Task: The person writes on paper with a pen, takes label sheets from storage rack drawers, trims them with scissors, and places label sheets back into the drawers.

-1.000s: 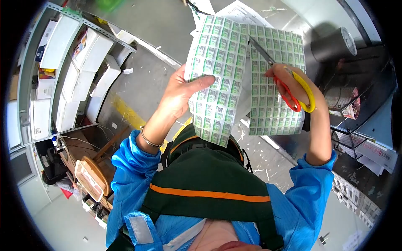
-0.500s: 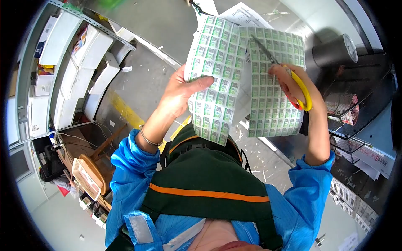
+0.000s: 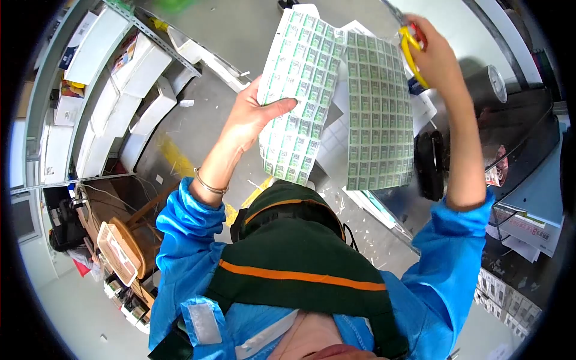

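Note:
My left hand (image 3: 249,120) grips the left edge of a sheet of small green-and-white printed labels (image 3: 303,78), its thumb lying on top. A long cut divides the sheet into a left strip and a wider right part (image 3: 381,114), which still seem joined near the top. In my right hand (image 3: 435,57) are scissors (image 3: 410,54) with yellow and red handles, raised beyond the sheet's upper right corner. Their blades point up and left, off the sheet, and the tips are near the frame's top edge.
White papers (image 3: 333,147) lie beneath the sheet. A black object (image 3: 428,165) and a dark cylinder with a round white end (image 3: 495,84) are at the right. White boxes (image 3: 105,48) fill shelves at the left, above a woven basket (image 3: 117,255).
The scissors have gone from over the sheet's right part up and right, clear of it. My left hand and the sheet have shifted slightly up and left. The gap between the parts looks similar.

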Available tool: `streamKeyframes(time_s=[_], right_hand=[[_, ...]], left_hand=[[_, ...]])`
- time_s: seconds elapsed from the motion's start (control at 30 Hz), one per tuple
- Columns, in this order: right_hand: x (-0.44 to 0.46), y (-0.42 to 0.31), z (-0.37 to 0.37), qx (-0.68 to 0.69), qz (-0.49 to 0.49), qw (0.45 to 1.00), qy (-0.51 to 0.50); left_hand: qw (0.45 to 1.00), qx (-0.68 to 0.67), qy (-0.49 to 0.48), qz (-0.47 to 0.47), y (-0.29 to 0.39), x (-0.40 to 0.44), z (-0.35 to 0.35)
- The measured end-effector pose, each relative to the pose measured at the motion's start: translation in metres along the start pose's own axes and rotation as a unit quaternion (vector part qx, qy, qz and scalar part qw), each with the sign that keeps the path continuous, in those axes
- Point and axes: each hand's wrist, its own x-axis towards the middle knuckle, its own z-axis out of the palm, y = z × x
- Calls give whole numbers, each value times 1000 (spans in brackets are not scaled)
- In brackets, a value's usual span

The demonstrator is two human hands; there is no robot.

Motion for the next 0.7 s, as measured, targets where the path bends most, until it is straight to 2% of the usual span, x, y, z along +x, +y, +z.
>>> streamKeyframes(time_s=[0.07,0.13,0.2,0.27,0.33,0.4,0.43,0.53,0.6,0.67,0.7], right_hand=[[38,14,-1,-70,-84,993,-42],[60,30,14,-142,-77,981,-110],[81,58,44,-132,-41,975,-176],[91,97,78,-139,-63,972,-177],[89,96,80,-149,-63,968,-193],[78,56,67,-156,-25,968,-197],[77,45,65,16,-33,988,-149],[74,22,63,270,-29,930,-249],[71,12,59,219,-41,932,-286],[72,15,57,190,1,930,-315],[72,19,53,206,16,933,-294]], left_hand=[[1000,20,13,-4,1,-1,-3],[999,37,16,0,-2,4,-4],[999,47,19,5,-8,7,-8],[999,42,21,4,-6,11,-8],[999,43,25,3,-9,11,-11],[999,45,23,-7,-5,11,-12],[999,46,21,-13,-5,12,-13],[999,34,7,-3,-5,13,-14],[1000,10,21,-9,-10,16,-17],[999,-11,40,-17,-17,19,-24],[998,-19,52,-23,-21,19,-32]])
